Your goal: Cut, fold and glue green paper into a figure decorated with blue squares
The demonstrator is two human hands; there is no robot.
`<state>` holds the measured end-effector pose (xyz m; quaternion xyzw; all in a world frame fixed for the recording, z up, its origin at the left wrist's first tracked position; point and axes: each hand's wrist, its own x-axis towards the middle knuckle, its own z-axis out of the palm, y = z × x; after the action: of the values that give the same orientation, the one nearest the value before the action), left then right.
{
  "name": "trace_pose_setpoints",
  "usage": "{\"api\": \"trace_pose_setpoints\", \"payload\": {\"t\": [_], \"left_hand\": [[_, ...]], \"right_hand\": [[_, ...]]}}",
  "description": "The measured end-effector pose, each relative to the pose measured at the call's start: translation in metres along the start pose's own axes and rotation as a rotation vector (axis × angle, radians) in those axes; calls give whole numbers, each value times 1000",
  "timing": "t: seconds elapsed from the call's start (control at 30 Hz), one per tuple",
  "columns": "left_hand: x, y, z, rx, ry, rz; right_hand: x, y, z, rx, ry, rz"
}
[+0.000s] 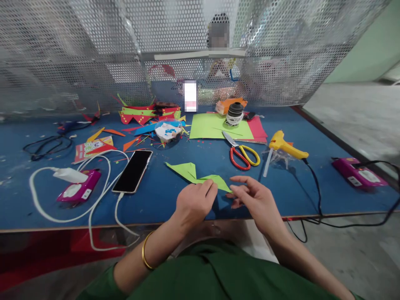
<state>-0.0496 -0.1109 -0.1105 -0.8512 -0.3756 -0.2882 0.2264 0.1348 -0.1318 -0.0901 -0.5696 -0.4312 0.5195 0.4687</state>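
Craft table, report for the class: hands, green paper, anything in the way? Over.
Left hand closed on folded green paper. Right hand at its right tip, grip unclear. Scissors beyond, apart from the paper, seemingly not in the way.

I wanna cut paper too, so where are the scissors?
In the head view, the scissors lie right of centre on the blue table, left of the yellow glue gun, their blades over the near edge of the green sheet.

No readable text, print (pixel 94 145) on card (pixel 81 152) blurred, labels (pixel 86 194) on purple boxes (pixel 93 180) too small
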Motion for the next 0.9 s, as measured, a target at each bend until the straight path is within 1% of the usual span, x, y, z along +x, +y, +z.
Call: {"api": "trace_pose_setpoints", "payload": {"t": [0.07, 0.13, 0.2, 0.27, 0.3, 0.37, 0.43, 0.47, 0.53, 0.6, 0.67, 0.73, 0.83, 0.9], "left_hand": [[1, -3, -5, -44, 23, -61], [8, -12, -10, -135, 51, -168], [21, -26, -14, -258, 87, -308], [39, -41, -16, -383, 93, -468], [49, -48, -16, -431, 132, -518], [70, -60, -16, -483, 225, -530], [85, -65, -14, -542, 358, -463], [89, -65, -13, -577, 406, -421], [89, -61, -8, -682, 421, -351], [76, -54, -1, -775, 348, -318], [53, -47, 6, -802, 185, -303], [27, -41, 11, -799, 22, -344], [-7, -33, 7, -713, -178, -383], [-22, -28, 1, -585, -255, -378]], "right_hand": [[-1, -4, -6, -12, 32, -84], [1, -4, -10, -48, 74, -173], [7, 3, -13, -113, 99, -244], [14, 13, -12, -184, 97, -280], [18, 19, -12, -211, 90, -284], [23, 28, -10, -244, 74, -276], [25, 34, -8, -264, 70, -275], [25, 36, -8, -284, 74, -283], [24, 38, -10, -339, 99, -311], [23, 39, -14, -414, 132, -351], [22, 40, -18, -521, 164, -415], [22, 41, -21, -661, 181, -513], [25, 41, -19, -894, 157, -704], [27, 39, -13, -1030, 78, -845]]}}
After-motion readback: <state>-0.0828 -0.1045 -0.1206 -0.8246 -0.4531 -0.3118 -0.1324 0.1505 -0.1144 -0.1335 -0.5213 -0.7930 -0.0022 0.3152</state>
